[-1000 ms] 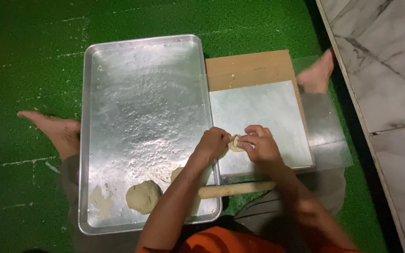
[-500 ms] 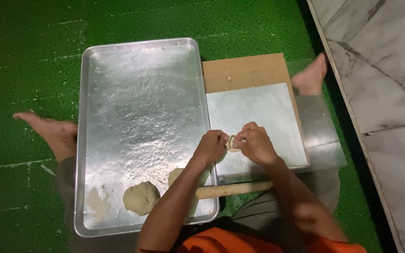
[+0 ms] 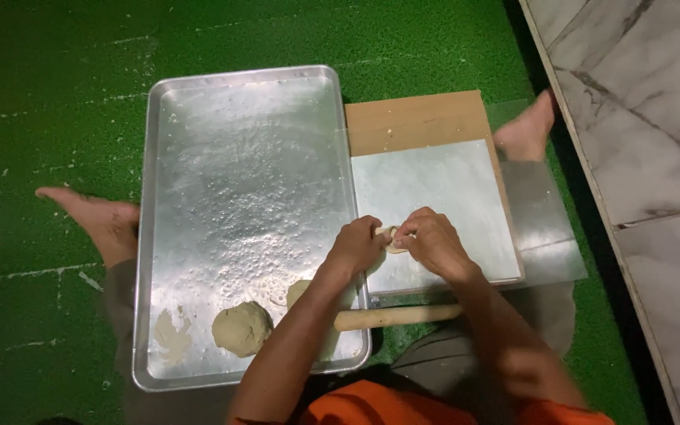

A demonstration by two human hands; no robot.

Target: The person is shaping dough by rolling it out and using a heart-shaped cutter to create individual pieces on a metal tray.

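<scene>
Both of my hands pinch a small pale piece of dough (image 3: 393, 238) between their fingertips, just above the near left part of a grey sheet (image 3: 450, 197) that lies on a wooden board (image 3: 415, 120). My left hand (image 3: 356, 248) grips it from the left, my right hand (image 3: 428, 242) from the right. A wooden rolling pin (image 3: 403, 316) lies across below my wrists, partly hidden by my arms.
A large floured metal tray (image 3: 238, 173) lies on green turf to the left of the board; it holds a dough ball (image 3: 242, 328) and a second lump (image 3: 299, 293) half behind my left arm. My bare feet (image 3: 96, 220) flank the tray and board. Marble floor (image 3: 655, 142) runs along the right.
My hands have stayed at the same spot on the sheet, and the fingers keep working the small dough piece. The view has shifted slightly.
</scene>
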